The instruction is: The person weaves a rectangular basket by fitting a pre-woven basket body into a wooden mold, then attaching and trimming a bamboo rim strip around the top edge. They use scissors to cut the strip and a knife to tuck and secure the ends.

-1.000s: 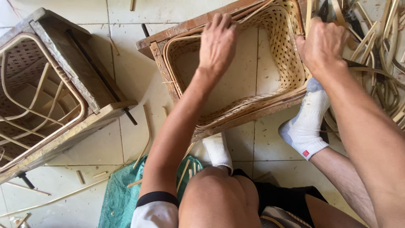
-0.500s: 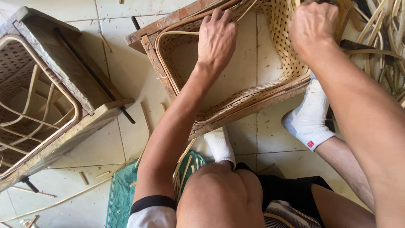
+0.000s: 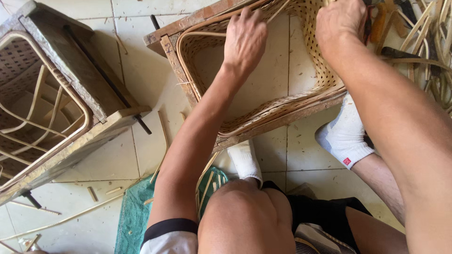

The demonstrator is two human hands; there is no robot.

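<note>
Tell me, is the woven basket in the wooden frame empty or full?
Empty: the woven basket shows bare floor tiles through its open middle.

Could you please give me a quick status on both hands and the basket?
Left hand on woven basket rim, fingers curled. Right hand gripping far wall. Basket inside wooden frame. Nothing blocking.

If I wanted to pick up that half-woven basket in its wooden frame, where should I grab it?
Probably by the wooden frame, not the weave. The woven basket has no bottom, so the floor tiles show through, and its thin wall looks flexible. The frame's bare left bar is straight and rigid, and it lies clear of the left hand and right hand. Come from the left side, over the open tile floor.
</note>
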